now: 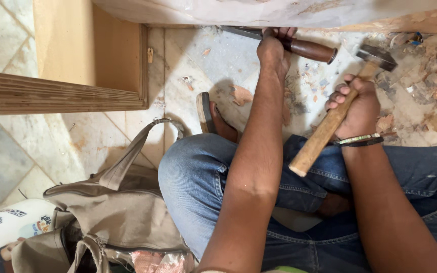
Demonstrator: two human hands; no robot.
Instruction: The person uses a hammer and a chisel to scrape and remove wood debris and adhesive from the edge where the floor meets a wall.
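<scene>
My left hand point(274, 46) grips a chisel with a dark brown wooden handle point(312, 50); its steel blade point(243, 32) points left, up against the lower edge of a pale board point(259, 11) at the top of the view. My right hand point(356, 107) holds a hammer by its light wooden handle point(318, 142). The hammer's steel head point(378, 55) hovers just right of the chisel handle's butt, a short gap between them. A bracelet sits on my right wrist. I sit on the floor in blue jeans point(203, 182).
A wooden frame or cabinet part point(72, 76) stands at the left on the tiled floor. A tan canvas bag point(120, 207) lies at the lower left beside my knee. Wood chips and debris point(431, 101) litter the floor at the right. My sandalled foot point(208, 116) rests mid-frame.
</scene>
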